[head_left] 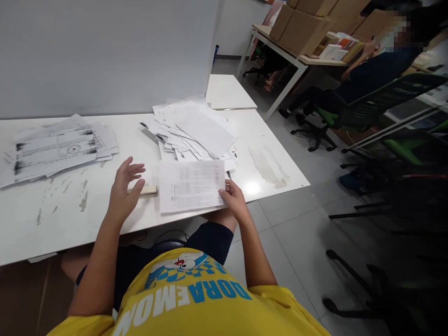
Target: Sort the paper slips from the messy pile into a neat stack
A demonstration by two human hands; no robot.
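Observation:
My right hand (234, 198) pinches the right edge of a printed sheet of paper (192, 186), thumb on top. The sheet is held over the front edge of the white table (133, 217). To its left, my left hand (126, 189) is raised with fingers apart and holds nothing. Under and beside that hand lies a small cream-coloured block-like object (149, 190), partly hidden by the thumb; its kind is unclear. Just behind the sheet sits a loose pile of papers (196, 128). Another stack of printed papers (59, 147) lies at the left.
A grey partition (105, 56) stands along the table's back. Brown stains mark the tabletop. At the right, a person (378, 70) sits on a green-black office chair (367, 105) near a desk with cardboard boxes (297, 30). More chair bases stand on the tiled floor.

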